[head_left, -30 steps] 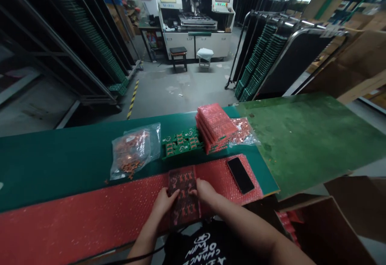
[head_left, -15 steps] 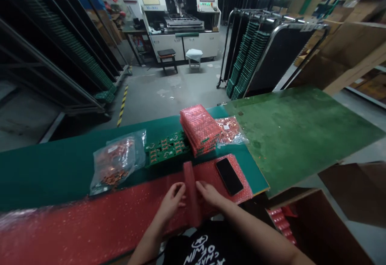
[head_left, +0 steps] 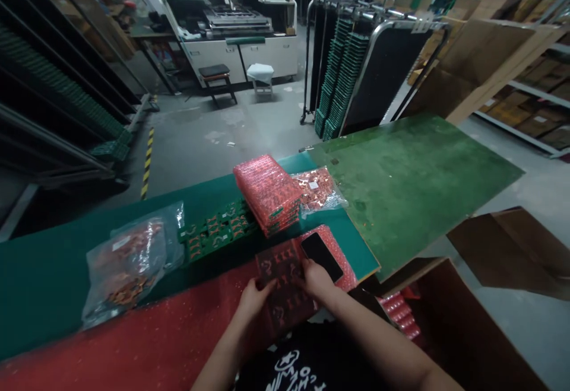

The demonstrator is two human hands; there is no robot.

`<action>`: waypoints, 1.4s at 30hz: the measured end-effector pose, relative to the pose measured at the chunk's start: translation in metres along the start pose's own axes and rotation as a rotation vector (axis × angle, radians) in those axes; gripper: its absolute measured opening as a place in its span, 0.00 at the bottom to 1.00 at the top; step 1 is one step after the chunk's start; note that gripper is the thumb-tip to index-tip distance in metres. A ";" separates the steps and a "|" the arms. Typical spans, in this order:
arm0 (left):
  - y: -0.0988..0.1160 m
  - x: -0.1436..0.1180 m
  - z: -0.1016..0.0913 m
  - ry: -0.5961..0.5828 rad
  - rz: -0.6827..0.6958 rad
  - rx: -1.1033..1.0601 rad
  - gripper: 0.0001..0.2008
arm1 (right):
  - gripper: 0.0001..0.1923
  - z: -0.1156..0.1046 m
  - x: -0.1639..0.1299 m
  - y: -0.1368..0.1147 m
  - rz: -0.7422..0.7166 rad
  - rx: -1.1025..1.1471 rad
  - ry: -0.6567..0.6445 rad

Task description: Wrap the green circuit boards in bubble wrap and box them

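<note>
A circuit board panel (head_left: 282,260) lies in front of me under a layer of red bubble wrap, its pattern showing darkly through. My left hand (head_left: 256,299) grips its left side, thumb on top. On the opposite side my right hand (head_left: 315,279) is closed on the panel's edge, with its fingertips partly hidden. The long red bubble wrap sheet (head_left: 169,331) stretches left along the front of the table. Beyond the panel stands a stack of boards wrapped in red bubble wrap (head_left: 269,189). Bare green circuit boards (head_left: 218,231) sit left of that stack.
A black phone (head_left: 323,256) rests on bubble wrap to the right. Clear bags of copper-coloured parts flank the boards, one left (head_left: 133,260) and one right (head_left: 318,189). An open cardboard box (head_left: 463,320) stands below the table's right end. Behind is a wheeled rack (head_left: 378,76).
The red-wrapped piece, seen as a narrow upright strip before, now lies with its broad face up and the board showing through. Both hands have shifted with it, and my view has turned right.
</note>
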State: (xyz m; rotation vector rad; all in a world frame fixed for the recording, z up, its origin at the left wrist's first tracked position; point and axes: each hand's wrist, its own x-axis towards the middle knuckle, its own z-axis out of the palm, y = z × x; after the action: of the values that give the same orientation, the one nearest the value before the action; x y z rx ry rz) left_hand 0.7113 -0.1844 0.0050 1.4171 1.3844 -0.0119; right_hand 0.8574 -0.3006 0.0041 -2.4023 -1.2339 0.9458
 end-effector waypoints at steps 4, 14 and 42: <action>0.012 -0.006 0.007 -0.151 -0.091 -0.285 0.08 | 0.15 -0.009 -0.002 0.008 -0.052 0.029 -0.011; 0.006 -0.009 0.026 -0.046 -0.004 -0.546 0.21 | 0.42 -0.004 -0.011 0.044 0.025 -0.164 0.286; -0.118 -0.025 -0.135 0.098 -0.211 -0.713 0.05 | 0.12 0.062 0.014 -0.073 0.070 0.211 0.015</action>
State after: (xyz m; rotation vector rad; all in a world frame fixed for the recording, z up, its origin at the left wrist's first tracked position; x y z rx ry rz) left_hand 0.5348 -0.1456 -0.0019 0.6837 1.4164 0.3820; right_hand 0.7767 -0.2487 -0.0110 -2.2944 -0.9966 1.0216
